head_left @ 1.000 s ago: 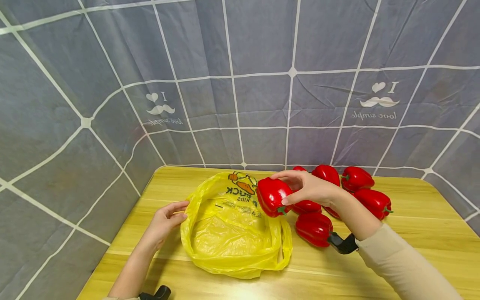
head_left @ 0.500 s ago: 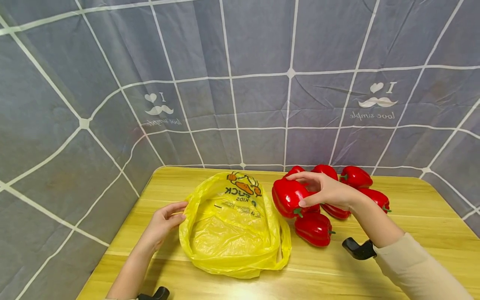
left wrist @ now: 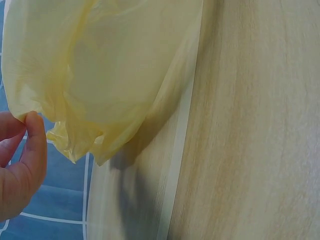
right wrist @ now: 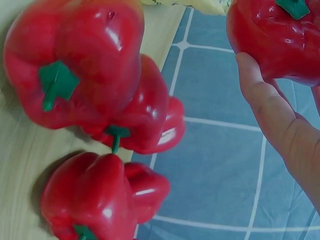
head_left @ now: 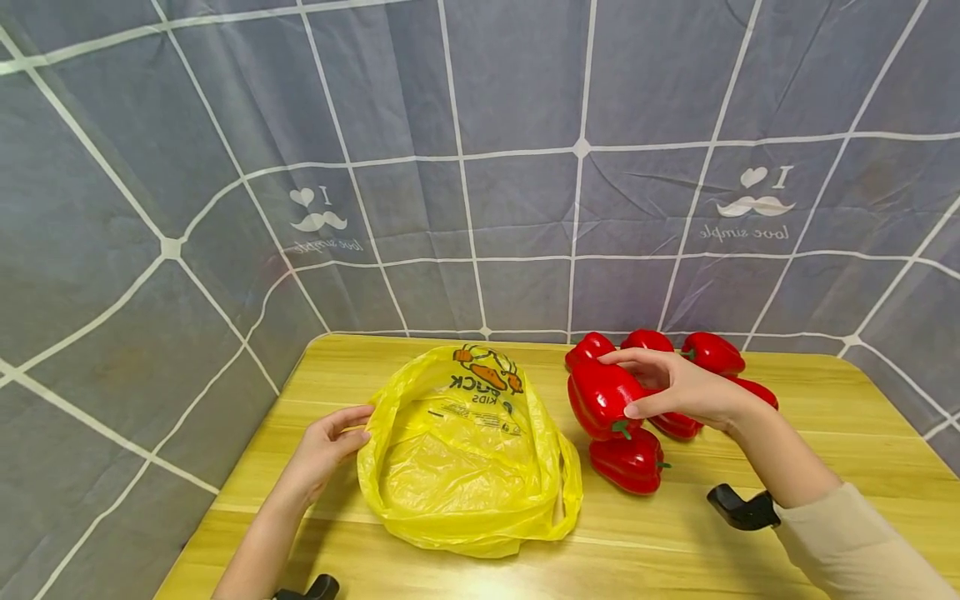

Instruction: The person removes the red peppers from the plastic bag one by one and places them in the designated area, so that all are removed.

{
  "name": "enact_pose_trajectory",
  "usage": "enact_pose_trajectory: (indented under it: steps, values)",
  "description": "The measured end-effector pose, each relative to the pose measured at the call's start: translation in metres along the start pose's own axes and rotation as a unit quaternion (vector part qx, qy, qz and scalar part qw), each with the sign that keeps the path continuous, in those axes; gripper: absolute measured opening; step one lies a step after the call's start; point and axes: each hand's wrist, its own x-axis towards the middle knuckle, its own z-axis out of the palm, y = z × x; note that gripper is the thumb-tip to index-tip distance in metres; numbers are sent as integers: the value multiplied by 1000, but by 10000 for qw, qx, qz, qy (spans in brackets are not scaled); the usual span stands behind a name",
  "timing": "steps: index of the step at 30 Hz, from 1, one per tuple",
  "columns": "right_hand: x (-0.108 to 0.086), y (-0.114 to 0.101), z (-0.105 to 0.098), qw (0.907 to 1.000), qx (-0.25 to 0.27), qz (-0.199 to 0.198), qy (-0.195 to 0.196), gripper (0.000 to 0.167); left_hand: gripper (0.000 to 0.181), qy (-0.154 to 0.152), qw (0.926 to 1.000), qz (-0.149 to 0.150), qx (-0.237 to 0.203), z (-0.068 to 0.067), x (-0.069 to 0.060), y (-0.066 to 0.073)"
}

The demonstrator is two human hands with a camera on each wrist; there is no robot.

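Observation:
A yellow plastic bag (head_left: 450,537) with a printed duck lies on the table, its mouth spread wide. My left hand (head_left: 322,454) pinches the bag's left rim; the left wrist view shows thumb and finger (left wrist: 36,145) meeting on the thin film (left wrist: 115,65). To the right of the bag, my right hand (head_left: 690,392) grips a red bell pepper (head_left: 596,396) with a green stem, holding it above other peppers. In the right wrist view this held pepper (right wrist: 280,45) is partly cut off at the top corner. Just below it in the head view lies another red bell pepper (head_left: 628,462).
Several more red bell peppers (head_left: 712,353) cluster at the back right of the wooden table (head_left: 840,450). Behind the table hangs a grey cloth (head_left: 525,208) with white lines. A black bracket (head_left: 742,507) sticks out from the right wrist.
My right hand has moved right with the bell pepper, from over the bag's right rim to above the other peppers. The left hand and the bag have stayed nearly still.

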Motion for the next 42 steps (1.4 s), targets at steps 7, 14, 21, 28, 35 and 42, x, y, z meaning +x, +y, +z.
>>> enact_pose_trajectory:
  steps: [7, 14, 21, 28, 35, 42]
  values:
    - [-11, 6, -6, 9998, 55, 94, 184, 61, 43, -1, 10000, -18, -65, 1, 2, -1]
    - [-19, 13, -14, 9994, 319, -57, 104, 59, 43, -35, 10000, 9, -16, 1, 3, 0]
    - [-28, 21, -25, 9977, 274, -600, -125, 54, 43, -51, 10000, -4, -14, 2, 4, 0]
    - [-39, 27, -32, 9973, 140, -718, -88, 54, 43, -23, 10000, -14, -12, 2, 4, 0]
    - [-48, 34, -35, 9980, 239, -575, -108, 55, 43, -41, 10000, -14, -34, 2, 5, -2]
    - [-58, 49, -39, 9960, 629, -563, -278, 56, 43, -5, 10000, -44, 20, 2, 4, -1]
